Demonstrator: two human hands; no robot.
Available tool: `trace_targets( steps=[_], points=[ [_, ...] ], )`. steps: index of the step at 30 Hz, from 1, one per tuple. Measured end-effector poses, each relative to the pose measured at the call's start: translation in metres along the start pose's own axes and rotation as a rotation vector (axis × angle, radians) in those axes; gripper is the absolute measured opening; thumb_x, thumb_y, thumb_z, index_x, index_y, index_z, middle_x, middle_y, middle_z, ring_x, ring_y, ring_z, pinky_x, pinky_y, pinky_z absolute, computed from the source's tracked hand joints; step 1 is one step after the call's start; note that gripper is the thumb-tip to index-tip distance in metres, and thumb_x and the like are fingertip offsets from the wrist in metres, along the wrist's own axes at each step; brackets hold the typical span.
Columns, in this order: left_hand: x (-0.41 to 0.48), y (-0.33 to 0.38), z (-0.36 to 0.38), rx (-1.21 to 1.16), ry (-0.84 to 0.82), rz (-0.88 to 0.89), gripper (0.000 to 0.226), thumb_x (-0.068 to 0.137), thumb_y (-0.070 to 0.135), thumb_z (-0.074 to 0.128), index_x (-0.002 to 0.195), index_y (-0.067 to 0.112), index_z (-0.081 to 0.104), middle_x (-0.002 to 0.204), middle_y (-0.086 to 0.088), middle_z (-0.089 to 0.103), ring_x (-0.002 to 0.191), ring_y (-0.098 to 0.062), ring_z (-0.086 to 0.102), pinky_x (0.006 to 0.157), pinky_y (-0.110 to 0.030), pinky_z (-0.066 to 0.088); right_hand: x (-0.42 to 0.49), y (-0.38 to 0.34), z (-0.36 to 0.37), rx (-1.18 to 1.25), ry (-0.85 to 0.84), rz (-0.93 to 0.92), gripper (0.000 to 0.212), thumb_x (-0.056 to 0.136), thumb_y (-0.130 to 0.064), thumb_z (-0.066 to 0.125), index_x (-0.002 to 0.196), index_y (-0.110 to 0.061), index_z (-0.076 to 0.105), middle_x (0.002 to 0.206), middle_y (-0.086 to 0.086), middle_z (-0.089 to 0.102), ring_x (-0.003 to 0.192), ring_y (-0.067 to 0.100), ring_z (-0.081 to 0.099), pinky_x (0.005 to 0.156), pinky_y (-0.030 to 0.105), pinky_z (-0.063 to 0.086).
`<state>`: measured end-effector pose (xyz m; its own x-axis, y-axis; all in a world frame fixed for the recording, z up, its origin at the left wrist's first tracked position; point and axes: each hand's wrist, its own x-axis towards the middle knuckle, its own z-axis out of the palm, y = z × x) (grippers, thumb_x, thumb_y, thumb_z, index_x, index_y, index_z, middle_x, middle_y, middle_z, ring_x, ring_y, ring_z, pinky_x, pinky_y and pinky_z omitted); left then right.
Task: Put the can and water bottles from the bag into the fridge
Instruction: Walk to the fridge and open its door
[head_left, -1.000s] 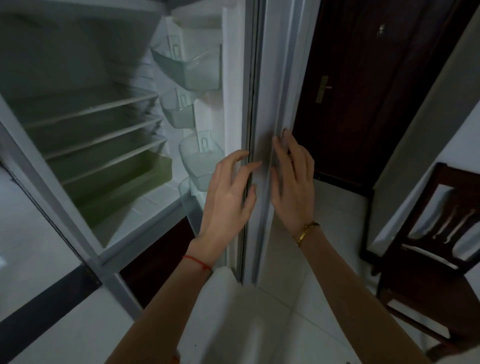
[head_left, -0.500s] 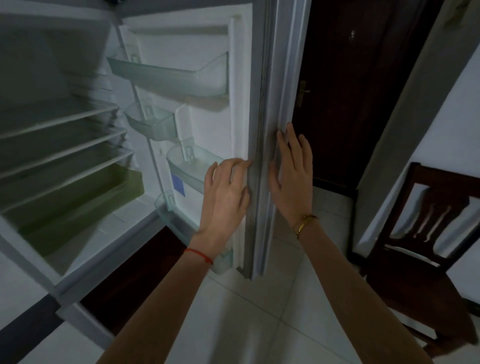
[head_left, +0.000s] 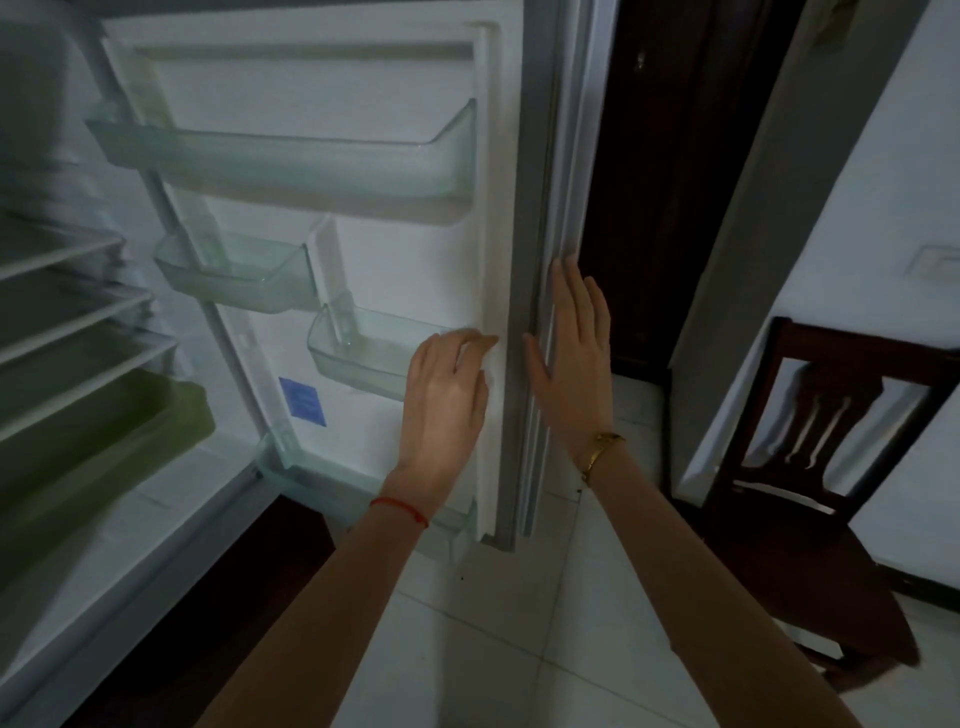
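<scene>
The fridge stands open, its door (head_left: 524, 218) swung wide to the right. My left hand (head_left: 447, 400) rests on the door's inner edge, fingers curled against the white liner beside a clear door bin (head_left: 363, 353). My right hand (head_left: 571, 353) lies flat on the door's outer side, fingers straight and together. Neither hand holds an object. Clear door bins (head_left: 291, 166) and the wire shelves (head_left: 67, 312) inside hold nothing. No bag, can or bottles are in view.
A pale green drawer (head_left: 104, 431) sits under the shelves at the left. A dark wooden door (head_left: 665, 182) is behind the fridge door. A dark wooden chair (head_left: 831, 467) stands at the right against a white wall. White floor tiles lie below.
The fridge door has swung further open to the right, showing more of its inner bins. Both hands have stayed on the door's edge and moved with it.
</scene>
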<state>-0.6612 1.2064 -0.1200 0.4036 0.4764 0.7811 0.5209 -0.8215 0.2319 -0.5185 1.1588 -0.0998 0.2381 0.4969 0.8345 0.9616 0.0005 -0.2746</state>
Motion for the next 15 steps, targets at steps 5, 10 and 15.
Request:
trace_targets(
  steps=[5,10,15],
  points=[
    [0.025,-0.015,0.029,-0.142,0.025,-0.022,0.04,0.089,-0.006,0.054,0.126,0.007,0.062,0.127,-0.013,0.058,0.115,-0.025,0.058,0.099,-0.037,0.049,0.015,0.024,0.022,-0.015,-0.01,-0.002,0.061,0.098,-0.015,0.05,0.152,-0.012,0.02,0.159,0.003,0.022,0.147,0.022,0.016,0.122,0.034,0.016],
    [0.045,-0.027,0.051,-0.152,0.012,0.048,0.035,0.087,0.001,0.061,0.122,0.005,0.065,0.118,-0.013,0.064,0.109,-0.027,0.062,0.096,-0.038,0.05,0.035,0.048,0.044,-0.031,0.007,0.055,0.061,0.097,-0.011,0.05,0.151,-0.014,0.023,0.157,0.001,0.028,0.146,0.024,0.02,0.122,0.036,0.018],
    [0.058,-0.041,0.068,-0.066,0.027,0.061,0.036,0.086,0.013,0.066,0.121,0.008,0.066,0.112,-0.01,0.068,0.103,-0.027,0.064,0.091,-0.039,0.051,0.056,0.067,0.065,-0.042,0.005,0.106,0.063,0.095,-0.007,0.05,0.151,-0.014,0.024,0.156,0.0,0.029,0.145,0.024,0.023,0.122,0.03,0.014]
  ],
)
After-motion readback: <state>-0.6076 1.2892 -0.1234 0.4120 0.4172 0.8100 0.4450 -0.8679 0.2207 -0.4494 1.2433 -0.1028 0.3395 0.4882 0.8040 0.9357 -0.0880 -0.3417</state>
